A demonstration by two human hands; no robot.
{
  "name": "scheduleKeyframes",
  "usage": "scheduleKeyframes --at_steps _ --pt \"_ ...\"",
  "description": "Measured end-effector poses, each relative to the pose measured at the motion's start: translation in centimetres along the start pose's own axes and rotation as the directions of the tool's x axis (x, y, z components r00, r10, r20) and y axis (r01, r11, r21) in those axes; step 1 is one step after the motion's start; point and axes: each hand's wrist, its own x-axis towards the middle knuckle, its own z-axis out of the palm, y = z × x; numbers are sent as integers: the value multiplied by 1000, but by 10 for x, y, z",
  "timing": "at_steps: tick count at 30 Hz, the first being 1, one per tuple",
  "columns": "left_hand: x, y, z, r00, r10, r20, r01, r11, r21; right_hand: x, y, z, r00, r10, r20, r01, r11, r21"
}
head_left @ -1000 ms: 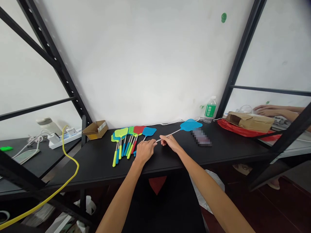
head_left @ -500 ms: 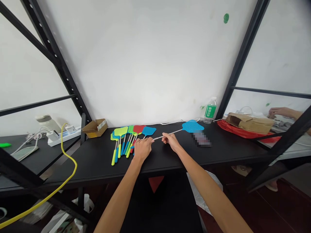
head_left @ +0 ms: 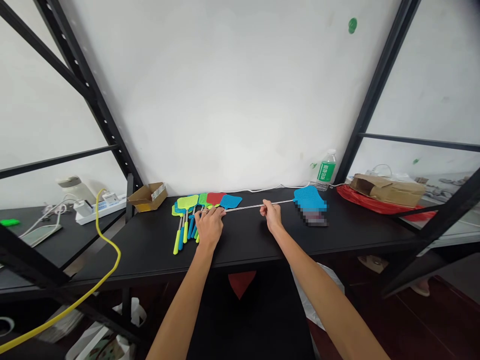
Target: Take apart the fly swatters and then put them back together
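Stretched between my hands is a fly swatter with a thin metal rod and a blue perforated head (head_left: 309,198), the head pointing right. My left hand (head_left: 210,226) is closed round its handle end, which the fingers mostly cover. My right hand (head_left: 271,215) pinches the rod about midway. Beside and partly behind my left hand lies a row of several fly swatters in yellow-green, blue, green and red, among them a yellow one (head_left: 187,202), a red one (head_left: 215,199) and a blue one (head_left: 231,201). Their handles point toward me.
On the black table (head_left: 247,245) stand an open cardboard box (head_left: 147,197) at left and a water bottle (head_left: 326,171) at back right. A pixelated object (head_left: 315,218) lies below the blue head. A yellow cable (head_left: 108,245) hangs at left; black metal posts (head_left: 375,95) flank the table.
The rod between my hands has become longer. My left hand moved left, and my right hand moved right with the blue head. The hand at far right has gone out of view.
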Motion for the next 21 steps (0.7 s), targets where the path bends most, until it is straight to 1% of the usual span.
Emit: scheduleKeyframes --at_steps 3,5,11,14,17,19,21 --pt "0 -3 -1 999 -27 -42 26 999 -20 4 0 -3 993 -41 -107 41 999 0" --pt "-1 -4 -1 995 -50 -84 50 999 -3 5 -1 -5 983 -65 -171 67 998 4" --pt "-1 -9 1 972 -144 -187 159 985 66 6 -7 -7 945 -117 -305 126 992 10" --pt "-2 -12 2 961 -179 -209 197 978 65 5 -10 -8 935 -134 -327 142 990 3" --pt "-1 -12 1 952 -189 -239 204 978 36 4 -10 -9 939 -138 -315 147 989 5" --pt "0 -9 -2 944 -172 -283 176 984 -14 4 -9 -9 947 -128 -294 142 990 26" --pt "2 -5 -6 931 -140 -338 117 989 -89 5 -7 -8 958 -110 -264 131 989 62"
